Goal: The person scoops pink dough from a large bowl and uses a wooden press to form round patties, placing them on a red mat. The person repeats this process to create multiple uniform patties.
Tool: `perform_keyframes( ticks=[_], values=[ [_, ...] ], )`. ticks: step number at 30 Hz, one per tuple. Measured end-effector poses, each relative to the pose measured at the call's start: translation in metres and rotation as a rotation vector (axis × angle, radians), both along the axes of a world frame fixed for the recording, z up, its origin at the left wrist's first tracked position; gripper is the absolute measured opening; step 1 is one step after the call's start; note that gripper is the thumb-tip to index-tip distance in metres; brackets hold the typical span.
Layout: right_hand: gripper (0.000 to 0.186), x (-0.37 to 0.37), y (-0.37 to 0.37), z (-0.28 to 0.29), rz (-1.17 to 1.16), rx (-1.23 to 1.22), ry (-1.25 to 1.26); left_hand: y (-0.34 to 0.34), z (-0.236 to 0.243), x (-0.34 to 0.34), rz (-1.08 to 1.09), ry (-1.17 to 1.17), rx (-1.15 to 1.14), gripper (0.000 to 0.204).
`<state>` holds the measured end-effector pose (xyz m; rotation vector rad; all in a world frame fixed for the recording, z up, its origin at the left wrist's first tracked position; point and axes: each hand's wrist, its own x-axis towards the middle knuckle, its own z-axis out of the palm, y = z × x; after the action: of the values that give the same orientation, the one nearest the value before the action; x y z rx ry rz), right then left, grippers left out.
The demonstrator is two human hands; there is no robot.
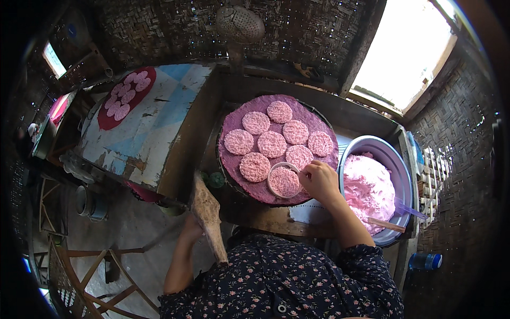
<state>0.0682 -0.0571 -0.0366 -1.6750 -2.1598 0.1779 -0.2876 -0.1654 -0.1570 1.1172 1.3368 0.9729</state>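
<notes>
A round, purple cloth-covered board holds several flat, pink discs of squiggly strands. Around the nearest pink disc lies a pale ring mould. The fingertips of my right hand are pinched together on the ring's right side. Low on the left, my left hand is beside a worn wooden lever-like piece. That wood hides its fingers, so its grip cannot be made out. Right of the board, a basin contains a large mound of pink dough.
A wooden paddle and a clear purple-tinted utensil lean in the basin. At left, a peeling blue-white panel bears a red oval mat with more pink discs. A bottle is at lower right; a wooden frame stands lower left.
</notes>
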Motion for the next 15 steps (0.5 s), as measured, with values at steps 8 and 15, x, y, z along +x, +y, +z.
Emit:
perform_keyframes(
  ticks=[8,15],
  values=[
    [0.017,-0.001,-0.002,-0.003,0.021,0.07,-0.009,0.013,-0.027,0.012,-0.245,0.2,-0.344,0.052],
    [0.013,-0.003,-0.008,-0.01,0.051,0.306,-0.006,0.028,-0.039,0.025,-0.415,0.34,-0.436,0.038]
  ],
)
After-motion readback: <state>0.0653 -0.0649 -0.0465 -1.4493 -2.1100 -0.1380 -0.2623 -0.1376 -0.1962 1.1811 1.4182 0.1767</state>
